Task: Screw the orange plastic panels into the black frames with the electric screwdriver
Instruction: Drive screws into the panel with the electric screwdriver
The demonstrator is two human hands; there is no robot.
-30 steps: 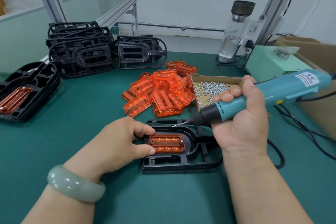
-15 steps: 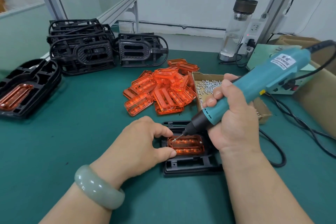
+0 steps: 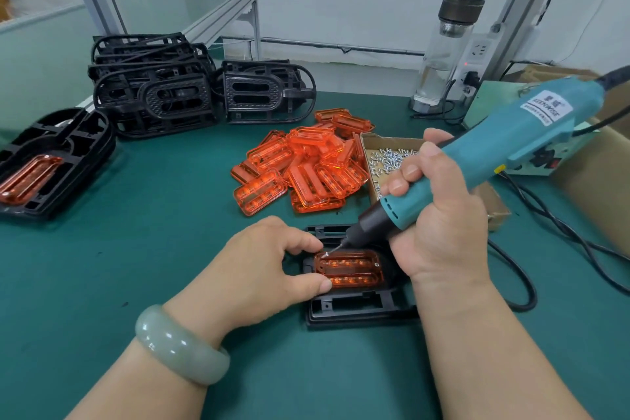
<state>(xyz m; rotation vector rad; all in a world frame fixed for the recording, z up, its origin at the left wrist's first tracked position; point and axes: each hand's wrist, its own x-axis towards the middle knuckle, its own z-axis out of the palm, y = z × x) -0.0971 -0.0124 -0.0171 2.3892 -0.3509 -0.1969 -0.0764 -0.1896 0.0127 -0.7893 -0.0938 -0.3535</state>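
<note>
Glossy translucent orange plastic panel (image 3: 349, 269)

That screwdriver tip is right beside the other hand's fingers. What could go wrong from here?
The electric screwdriver presses its bit on the far-left corner of the orange panel, right beside the forefinger of the left hand; a slip could jab it.
The right hand holds the tool tilted, so the screw might go in crooked.

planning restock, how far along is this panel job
Done: the far-left frame holds a panel; the current panel has a screw at its right end. In hand: right hand holds the electric screwdriver on its upper-left corner, left hand pinches it. Left: the loose panel pile and empty frame stack.
</note>
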